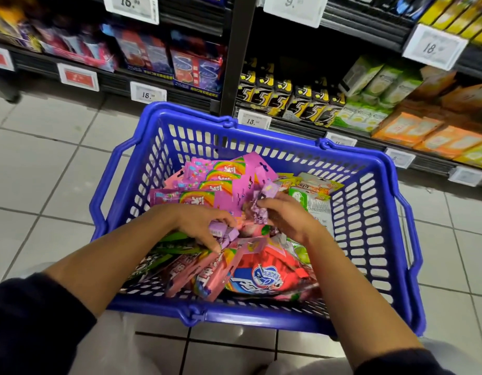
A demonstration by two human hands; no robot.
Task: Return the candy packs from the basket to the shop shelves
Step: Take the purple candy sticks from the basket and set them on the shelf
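We are pinching small purple candy packs [257, 209] in our right hand [284, 220] and left hand [199, 226], at the basket [375, 239] middle, light and crinkly, best held by the edges.

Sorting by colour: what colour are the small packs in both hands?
Pale purple packs, clearest in the head view.

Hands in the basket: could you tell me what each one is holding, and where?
Each holds small purple candy packs: left hand grips a bunch around its middle; right hand pinches others at the near edge.
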